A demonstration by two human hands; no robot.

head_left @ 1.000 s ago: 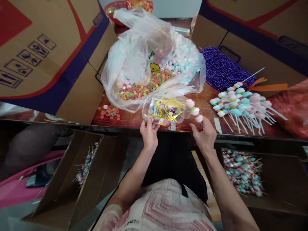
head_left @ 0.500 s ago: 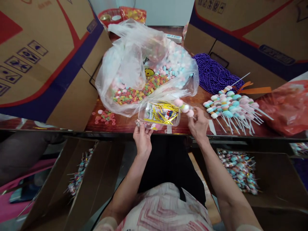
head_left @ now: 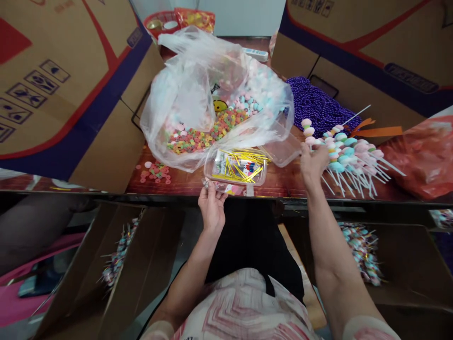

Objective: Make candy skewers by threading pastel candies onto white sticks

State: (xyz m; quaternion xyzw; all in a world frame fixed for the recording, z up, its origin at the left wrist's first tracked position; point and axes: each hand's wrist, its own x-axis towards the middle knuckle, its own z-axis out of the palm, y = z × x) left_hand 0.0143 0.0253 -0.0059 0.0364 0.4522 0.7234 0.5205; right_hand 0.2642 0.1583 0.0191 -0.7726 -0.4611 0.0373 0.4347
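My left hand [head_left: 212, 208] pinches the end of a clear printed plastic wrapper [head_left: 233, 190] at the table's front edge. Just behind it lies a clear plastic tray [head_left: 208, 172] with gold twist ties [head_left: 244, 174] on top of printed packaging. My right hand [head_left: 313, 163] is closed on a marshmallow skewer [head_left: 307, 130], whose pink, white and green pieces point up and away; its stick is hidden by the fingers. The hand is at the left side of a pile of similar marshmallow skewers [head_left: 348, 153], with white sticks pointing toward me.
A big clear bag [head_left: 155, 113] holds ring gummies [head_left: 208, 137] and marshmallows. Loose gummies [head_left: 155, 172] lie left. Purple cord [head_left: 311, 101] and a red bag [head_left: 421, 156] are at right. Cartons [head_left: 106, 118] flank the table; open boxes [head_left: 399, 255] with wrapped skewers stand below.
My right hand has moved right with the marshmallow skewer, from beside the tray to the skewer pile, and the skewer now points up. My left hand stays nearly in place with the wrapper.
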